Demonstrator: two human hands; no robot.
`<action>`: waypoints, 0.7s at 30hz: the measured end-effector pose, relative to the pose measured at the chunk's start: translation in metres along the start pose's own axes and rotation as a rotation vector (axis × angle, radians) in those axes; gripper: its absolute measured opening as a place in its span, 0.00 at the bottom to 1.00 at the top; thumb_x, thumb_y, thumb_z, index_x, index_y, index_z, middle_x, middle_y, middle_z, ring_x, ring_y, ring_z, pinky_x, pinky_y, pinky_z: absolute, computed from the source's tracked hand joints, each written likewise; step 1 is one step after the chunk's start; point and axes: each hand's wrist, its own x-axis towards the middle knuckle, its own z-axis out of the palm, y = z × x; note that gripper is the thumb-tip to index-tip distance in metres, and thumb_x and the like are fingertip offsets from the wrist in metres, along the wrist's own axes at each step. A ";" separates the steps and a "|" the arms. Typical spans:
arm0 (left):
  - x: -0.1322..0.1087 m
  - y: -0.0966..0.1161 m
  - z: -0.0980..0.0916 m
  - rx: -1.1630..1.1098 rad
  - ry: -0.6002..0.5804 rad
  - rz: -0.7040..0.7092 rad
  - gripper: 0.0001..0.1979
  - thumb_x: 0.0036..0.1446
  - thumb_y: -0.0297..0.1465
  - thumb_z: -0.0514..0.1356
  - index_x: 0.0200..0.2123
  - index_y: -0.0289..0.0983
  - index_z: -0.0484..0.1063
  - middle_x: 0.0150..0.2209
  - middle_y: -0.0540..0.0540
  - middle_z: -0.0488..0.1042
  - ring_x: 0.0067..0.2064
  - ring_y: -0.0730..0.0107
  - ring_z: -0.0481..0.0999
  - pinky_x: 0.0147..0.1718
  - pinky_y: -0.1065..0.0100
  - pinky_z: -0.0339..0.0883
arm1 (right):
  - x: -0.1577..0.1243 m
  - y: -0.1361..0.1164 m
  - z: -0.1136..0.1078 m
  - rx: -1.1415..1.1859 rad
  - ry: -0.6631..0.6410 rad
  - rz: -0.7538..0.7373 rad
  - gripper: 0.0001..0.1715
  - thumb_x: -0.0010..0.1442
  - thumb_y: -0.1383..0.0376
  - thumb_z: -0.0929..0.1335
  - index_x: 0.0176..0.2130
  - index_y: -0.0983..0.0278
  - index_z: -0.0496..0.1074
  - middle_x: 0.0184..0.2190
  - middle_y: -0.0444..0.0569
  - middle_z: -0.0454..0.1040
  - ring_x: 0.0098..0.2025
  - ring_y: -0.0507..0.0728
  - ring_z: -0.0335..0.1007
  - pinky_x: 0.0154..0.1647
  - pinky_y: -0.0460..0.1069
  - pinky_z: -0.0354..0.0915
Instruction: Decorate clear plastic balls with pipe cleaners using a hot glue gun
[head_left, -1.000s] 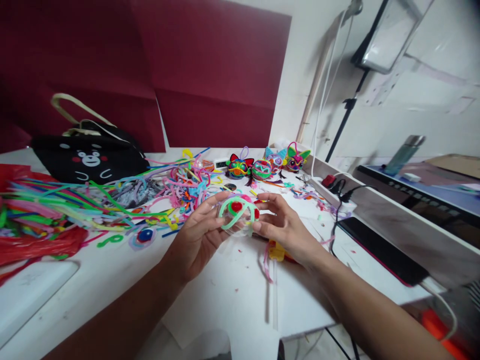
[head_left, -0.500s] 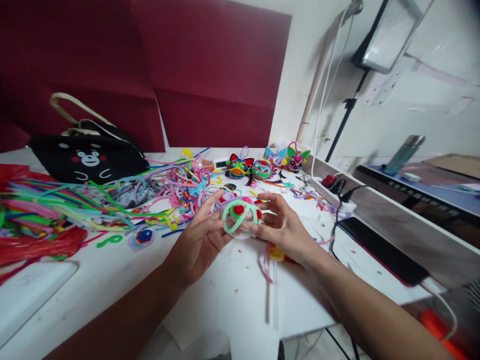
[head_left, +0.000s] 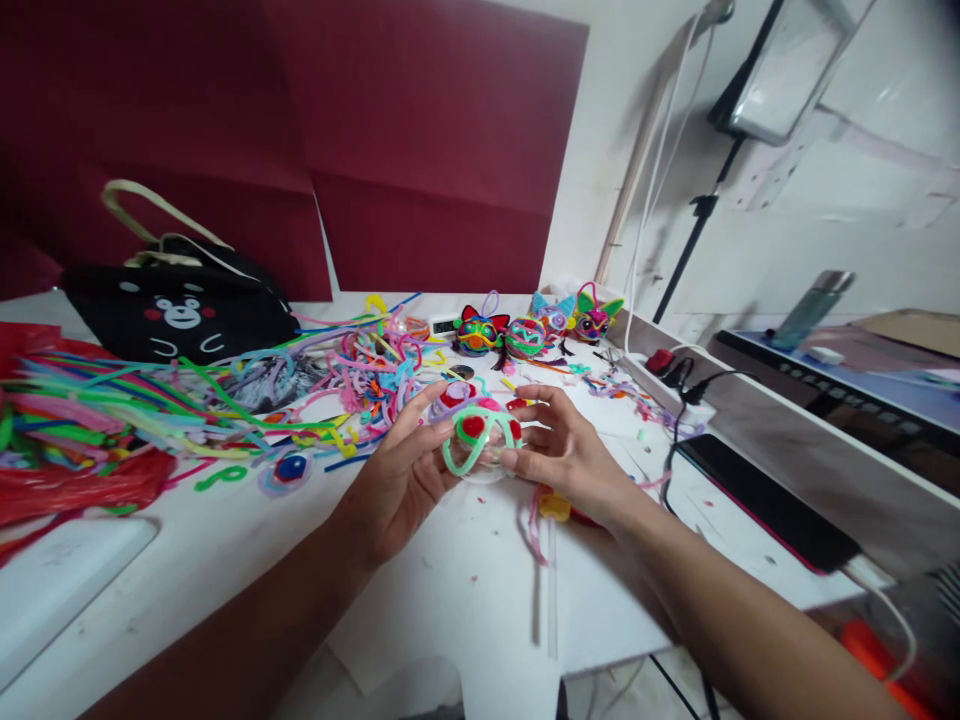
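Observation:
Between my two hands, above the white table, is a clear plastic ball (head_left: pixel 480 474) with pipe cleaners on it. A mint-green strip (head_left: pixel 455 463) loops over its front, and red-and-green patches show behind. My left hand (head_left: pixel 414 470) is curled round the ball's left side, thumb at its upper edge. On the other side my right hand (head_left: pixel 564 448) grips it with thumb and fingers. Some fingertips are hidden behind the ball. Under the right forearm lie a yellow piece (head_left: pixel 555 505) with pink strands and a clear stick (head_left: pixel 553 600).
Loose pipe cleaners (head_left: pixel 360 380) spread over the left, beside a black bag (head_left: pixel 180 310). Several decorated balls (head_left: pixel 480 332) stand at the back. A black phone (head_left: pixel 765 500) and a power strip (head_left: pixel 675 385) are at the right. A round blue-centred piece (head_left: pixel 289 470) lies left of my hands.
The mint-green strip has shifted left and now forms a wider loop on the ball's front. My left thumb has moved slightly up along the ball; the right hand is nearly still.

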 end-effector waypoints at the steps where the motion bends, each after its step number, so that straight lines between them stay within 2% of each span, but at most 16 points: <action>1: 0.000 0.000 0.000 0.007 0.006 -0.002 0.36 0.56 0.26 0.61 0.65 0.44 0.50 0.40 0.47 0.80 0.39 0.66 0.80 0.41 0.63 0.74 | 0.000 -0.001 0.000 0.003 -0.003 0.002 0.42 0.40 0.63 0.79 0.50 0.55 0.59 0.45 0.45 0.65 0.38 0.53 0.68 0.34 0.49 0.65; 9: 0.003 -0.003 -0.003 -0.002 -0.035 -0.006 0.30 0.55 0.23 0.63 0.59 0.41 0.57 0.38 0.46 0.80 0.36 0.70 0.80 0.40 0.69 0.74 | 0.001 -0.003 0.001 0.001 -0.016 0.020 0.41 0.41 0.60 0.78 0.49 0.54 0.58 0.45 0.45 0.65 0.38 0.53 0.68 0.36 0.50 0.66; 15: 0.002 -0.003 -0.003 0.003 -0.061 0.014 0.29 0.57 0.22 0.61 0.60 0.41 0.56 0.40 0.45 0.80 0.39 0.68 0.81 0.41 0.68 0.74 | 0.001 -0.001 0.001 0.010 -0.028 0.022 0.41 0.40 0.63 0.79 0.50 0.54 0.58 0.45 0.45 0.65 0.36 0.52 0.67 0.38 0.51 0.66; 21: 0.001 -0.003 -0.004 0.011 -0.101 0.006 0.33 0.56 0.22 0.61 0.62 0.40 0.52 0.40 0.43 0.80 0.43 0.64 0.81 0.43 0.66 0.73 | 0.000 -0.002 0.000 0.011 -0.009 0.028 0.41 0.40 0.63 0.78 0.50 0.55 0.59 0.45 0.45 0.64 0.39 0.54 0.68 0.37 0.50 0.66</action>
